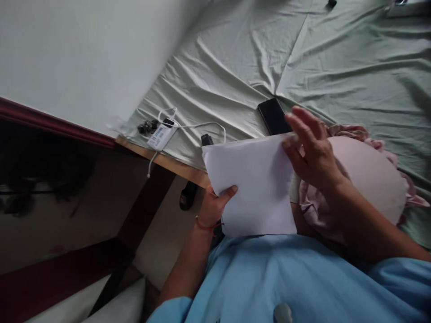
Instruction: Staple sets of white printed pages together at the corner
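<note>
A white sheet of paper is held over my lap, in front of my light blue shirt. My left hand grips its lower left edge, thumb on top, with a red thread on the wrist. My right hand rests on the sheet's upper right corner, fingers stretched out and pressing flat. A pink pillow lies just behind the right hand.
A black phone lies on the pale green bedsheet above the paper. A white charger with cable and small dark earbuds sit by the bed's wooden edge. A white wall is at left.
</note>
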`<state>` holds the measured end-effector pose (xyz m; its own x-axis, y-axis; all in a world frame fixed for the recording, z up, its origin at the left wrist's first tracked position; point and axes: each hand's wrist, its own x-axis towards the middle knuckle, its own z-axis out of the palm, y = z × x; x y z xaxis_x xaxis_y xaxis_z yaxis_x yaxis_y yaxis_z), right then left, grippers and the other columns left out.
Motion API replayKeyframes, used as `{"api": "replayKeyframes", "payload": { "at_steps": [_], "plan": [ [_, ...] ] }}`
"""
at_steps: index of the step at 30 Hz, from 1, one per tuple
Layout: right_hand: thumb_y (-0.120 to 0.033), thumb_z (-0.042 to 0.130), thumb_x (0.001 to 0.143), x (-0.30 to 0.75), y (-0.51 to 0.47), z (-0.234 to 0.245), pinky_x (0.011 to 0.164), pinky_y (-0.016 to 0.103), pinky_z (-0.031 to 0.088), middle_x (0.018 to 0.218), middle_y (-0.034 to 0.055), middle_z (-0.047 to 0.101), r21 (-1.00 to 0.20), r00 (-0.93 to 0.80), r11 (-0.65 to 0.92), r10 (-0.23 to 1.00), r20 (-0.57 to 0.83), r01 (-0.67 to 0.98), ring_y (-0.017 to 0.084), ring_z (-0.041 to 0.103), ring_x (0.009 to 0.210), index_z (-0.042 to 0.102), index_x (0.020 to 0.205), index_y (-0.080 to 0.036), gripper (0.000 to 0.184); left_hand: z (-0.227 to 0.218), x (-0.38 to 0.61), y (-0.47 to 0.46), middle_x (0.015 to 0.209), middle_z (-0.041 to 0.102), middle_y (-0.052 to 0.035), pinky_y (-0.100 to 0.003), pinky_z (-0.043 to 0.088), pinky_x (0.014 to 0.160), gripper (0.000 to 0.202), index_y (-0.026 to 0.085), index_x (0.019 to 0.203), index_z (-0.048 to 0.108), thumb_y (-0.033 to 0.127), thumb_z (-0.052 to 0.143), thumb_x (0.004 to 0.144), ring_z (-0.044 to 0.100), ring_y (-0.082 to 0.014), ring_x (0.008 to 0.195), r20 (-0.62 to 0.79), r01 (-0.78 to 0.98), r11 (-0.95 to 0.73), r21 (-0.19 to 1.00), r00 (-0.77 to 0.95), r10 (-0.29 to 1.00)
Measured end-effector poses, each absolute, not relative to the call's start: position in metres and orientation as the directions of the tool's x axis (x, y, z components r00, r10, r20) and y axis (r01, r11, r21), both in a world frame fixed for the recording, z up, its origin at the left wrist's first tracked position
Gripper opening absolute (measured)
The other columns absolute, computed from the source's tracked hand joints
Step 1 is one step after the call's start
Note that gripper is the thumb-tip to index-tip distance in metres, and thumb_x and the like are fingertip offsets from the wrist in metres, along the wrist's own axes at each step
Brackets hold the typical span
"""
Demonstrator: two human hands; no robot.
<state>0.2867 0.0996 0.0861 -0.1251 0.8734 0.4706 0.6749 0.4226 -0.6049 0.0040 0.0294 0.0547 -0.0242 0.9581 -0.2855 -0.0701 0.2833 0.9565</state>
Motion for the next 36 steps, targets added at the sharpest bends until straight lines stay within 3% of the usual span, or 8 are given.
{"api": "replayKeyframes", "payload": {
  "at_steps": [3, 6, 8, 12, 18, 24, 30, 36],
  "plan": [
    [-0.04, 0.054, 0.104, 0.289, 0.103, 0.098, 0.116, 0.064, 0.046, 0.135, 0.0102, 0.074, -0.556, -0.233, 0.472, 0.864, 0.447, 0.685, 0.038, 0.058, 0.139, 0.072, 0.134, -0.031, 0.036, 0.052, 0.005, 0.025, 0.095, 0.078, -0.0095, -0.032, 0.057, 0.075, 0.033, 0.018, 0.094, 0.084, 0.042, 0.094, 0.075, 0.07, -0.0222, 0.082, -0.298, -0.099, 0.297, 0.95, 0.011, 0.955],
    [-0.041, 0.054, 0.104, 0.289, 0.103, 0.096, 0.108, 0.055, 0.054, 0.124, 0.0098, 0.076, -0.632, -0.196, 0.426, 0.894, 0.402, 0.647, 0.032, 0.069, 0.12, 0.076, 0.124, -0.029, 0.032, 0.051, 0.004, 0.02, 0.09, 0.078, -0.0098, -0.033, 0.057, 0.072, 0.037, 0.016, 0.091, 0.083, 0.044, 0.096, 0.07, 0.069, -0.0219, 0.077, -0.352, -0.167, 0.345, 0.923, -0.011, 0.936],
    [-0.044, 0.058, 0.102, 0.287, 0.103, 0.088, 0.093, 0.044, 0.06, 0.111, 0.0082, 0.077, -0.738, -0.165, 0.342, 0.938, 0.304, 0.582, 0.026, 0.074, 0.099, 0.072, 0.13, -0.028, 0.035, 0.051, 0.002, 0.018, 0.088, 0.077, -0.0089, -0.034, 0.058, 0.073, 0.04, 0.017, 0.088, 0.083, 0.045, 0.098, 0.065, 0.069, -0.0216, 0.076, -0.371, -0.231, 0.352, 0.907, -0.044, 0.927],
    [-0.055, 0.072, 0.093, 0.274, 0.098, 0.064, 0.065, 0.03, 0.056, 0.096, 0.0018, 0.073, -0.976, -0.116, 0.077, 0.992, 0.054, 0.204, 0.017, 0.068, 0.073, 0.062, 0.141, -0.031, 0.055, 0.05, -0.004, 0.014, 0.088, 0.078, -0.0064, -0.032, 0.059, 0.073, 0.042, 0.019, 0.088, 0.083, 0.043, 0.101, 0.059, 0.07, -0.0199, 0.076, -0.407, -0.345, 0.343, 0.873, -0.13, 0.904],
    [-0.063, 0.079, 0.084, 0.246, 0.08, 0.044, 0.05, 0.023, 0.046, 0.076, 0.0007, 0.07, -0.932, -0.246, -0.317, 0.931, -0.27, -0.177, 0.013, 0.059, 0.059, 0.077, 0.098, -0.025, 0.04, 0.041, -0.009, 0.009, 0.094, 0.079, -0.0044, -0.032, 0.061, 0.077, 0.048, 0.022, 0.091, 0.082, 0.04, 0.103, 0.052, 0.072, -0.0202, 0.082, -0.472, -0.519, 0.32, 0.793, -0.191, 0.86],
    [-0.06, 0.084, 0.08, 0.236, 0.073, 0.039, 0.052, 0.022, 0.049, 0.08, -0.0002, 0.073, -0.871, -0.19, -0.38, 0.923, -0.335, -0.312, 0.013, 0.061, 0.061, 0.078, 0.104, -0.029, 0.04, 0.037, -0.01, 0.013, 0.096, 0.079, -0.0037, -0.033, 0.061, 0.081, 0.045, 0.021, 0.092, 0.082, 0.037, 0.102, 0.055, 0.073, -0.0197, 0.084, -0.449, -0.497, 0.307, 0.812, -0.195, 0.872],
    [-0.063, 0.076, 0.087, 0.248, 0.072, 0.023, 0.048, 0.023, 0.04, 0.079, 0.0003, 0.069, -0.956, -0.07, -0.23, 0.973, -0.221, -0.179, 0.014, 0.054, 0.059, 0.078, 0.109, -0.028, 0.041, 0.038, -0.007, 0.016, 0.087, 0.078, -0.0079, -0.033, 0.061, 0.075, 0.049, 0.015, 0.087, 0.08, 0.045, 0.102, 0.054, 0.072, -0.0213, 0.076, -0.457, -0.396, 0.365, 0.842, -0.167, 0.874],
    [-0.065, 0.07, 0.093, 0.252, 0.068, 0.011, 0.051, 0.023, 0.041, 0.082, 0.0013, 0.066, -0.972, -0.099, -0.153, 0.986, -0.137, -0.178, 0.013, 0.054, 0.064, 0.077, 0.111, -0.027, 0.042, 0.032, 0.002, 0.01, 0.099, 0.078, -0.011, -0.044, 0.06, 0.098, 0.069, 0.013, 0.106, 0.076, 0.06, 0.098, 0.06, 0.075, -0.0316, 0.105, -0.518, -0.424, 0.422, 0.801, -0.137, 0.844]
  ]
}}
